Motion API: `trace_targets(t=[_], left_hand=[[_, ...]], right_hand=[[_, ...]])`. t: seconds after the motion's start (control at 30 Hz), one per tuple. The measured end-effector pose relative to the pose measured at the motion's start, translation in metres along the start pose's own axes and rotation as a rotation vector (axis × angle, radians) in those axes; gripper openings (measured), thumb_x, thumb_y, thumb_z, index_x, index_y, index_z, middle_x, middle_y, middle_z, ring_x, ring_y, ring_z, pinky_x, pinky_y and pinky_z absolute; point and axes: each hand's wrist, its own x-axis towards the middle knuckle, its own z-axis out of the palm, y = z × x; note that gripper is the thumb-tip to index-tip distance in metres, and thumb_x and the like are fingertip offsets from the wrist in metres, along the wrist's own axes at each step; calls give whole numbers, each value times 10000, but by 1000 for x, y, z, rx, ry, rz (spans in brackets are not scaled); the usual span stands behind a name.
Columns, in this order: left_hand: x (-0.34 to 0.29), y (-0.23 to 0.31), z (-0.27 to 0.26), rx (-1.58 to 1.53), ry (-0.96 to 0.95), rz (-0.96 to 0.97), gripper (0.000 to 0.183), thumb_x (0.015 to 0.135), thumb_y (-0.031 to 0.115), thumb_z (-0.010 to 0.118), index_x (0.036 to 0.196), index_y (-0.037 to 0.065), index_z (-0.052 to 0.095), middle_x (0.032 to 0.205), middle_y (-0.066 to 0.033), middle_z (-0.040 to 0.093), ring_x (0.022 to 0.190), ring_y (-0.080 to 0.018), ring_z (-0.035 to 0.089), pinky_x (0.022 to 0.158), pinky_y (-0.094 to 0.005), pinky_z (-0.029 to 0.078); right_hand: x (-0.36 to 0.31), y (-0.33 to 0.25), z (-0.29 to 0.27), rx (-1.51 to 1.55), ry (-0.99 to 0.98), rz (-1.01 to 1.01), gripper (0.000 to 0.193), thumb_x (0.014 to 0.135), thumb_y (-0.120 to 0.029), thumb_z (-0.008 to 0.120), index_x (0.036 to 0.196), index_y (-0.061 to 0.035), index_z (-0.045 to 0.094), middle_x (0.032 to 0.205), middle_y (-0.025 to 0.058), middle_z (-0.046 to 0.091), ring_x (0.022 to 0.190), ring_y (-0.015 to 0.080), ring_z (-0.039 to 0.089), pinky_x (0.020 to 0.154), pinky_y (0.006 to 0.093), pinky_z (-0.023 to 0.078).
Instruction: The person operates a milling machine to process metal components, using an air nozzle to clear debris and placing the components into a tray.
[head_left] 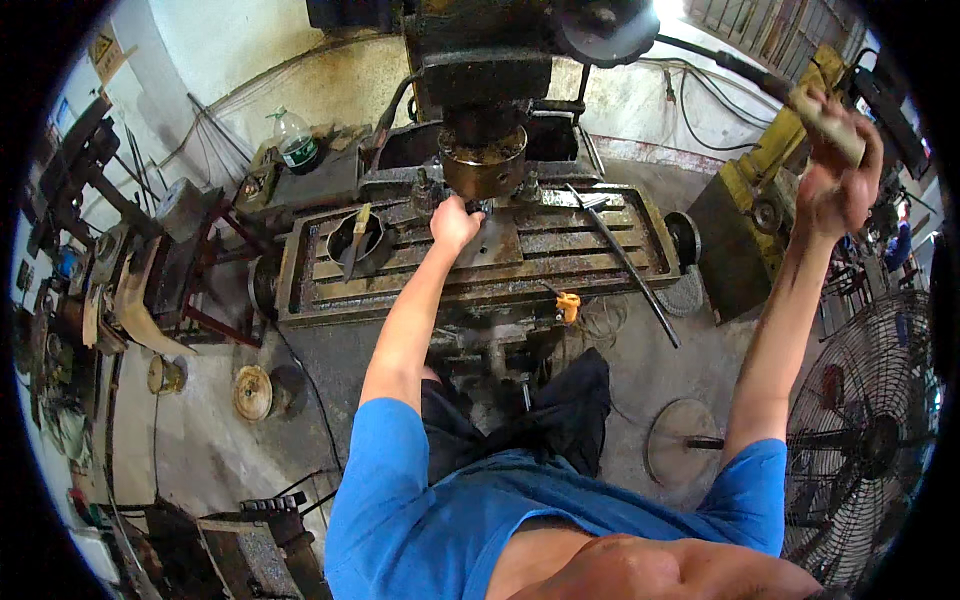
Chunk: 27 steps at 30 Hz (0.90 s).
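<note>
I stand at a rusty drilling machine with a slotted work table (pixel 600 258). My left hand (pixel 453 222) is closed around a small part on a flat metal plate (pixel 497 245), right under the round spindle head (pixel 483 160). My right hand (pixel 838 170) is raised high at the right, gripping the pale knob of the feed lever (pixel 822 112), whose dark arm runs back toward the machine head. What the left hand holds is too hidden to name.
A dark pot with a brush (pixel 356 240) sits on the work table's left end. A long metal rod (pixel 625 262) lies across its right side. A plastic bottle (pixel 296 140) stands behind, a wire-guard fan (pixel 865 440) at right, a yellow machine (pixel 765 185) beyond.
</note>
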Motion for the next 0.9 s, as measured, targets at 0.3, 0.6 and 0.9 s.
trace_targets(t=[0.3, 0.6, 0.9], left_hand=[[-5, 1, -5, 13, 45, -37, 360, 624, 296, 738, 726, -27, 612, 762, -196, 624, 762, -343, 611, 677, -419, 484], [-2, 3, -1, -4, 37, -35, 362, 617, 308, 744, 725, -13, 615, 752, -193, 622, 745, -341, 612, 646, -420, 485], [-4, 0, 1, 20, 70, -37, 366, 617, 316, 744, 738, -11, 629, 778, -182, 630, 766, -329, 615, 660, -411, 493]], right_hand=[[-59, 2, 0, -67, 76, 53, 278, 631, -173, 472, 812, 38, 493, 910, 212, 543, 1017, 456, 491, 926, 572, 316], [-84, -3, 0, -169, 104, 86, 243, 556, -99, 421, 758, 28, 468, 841, 166, 522, 985, 424, 501, 936, 559, 292], [-92, -1, 6, -196, 105, 45, 196, 540, -17, 376, 722, -6, 447, 853, 160, 536, 1006, 412, 510, 953, 561, 286]])
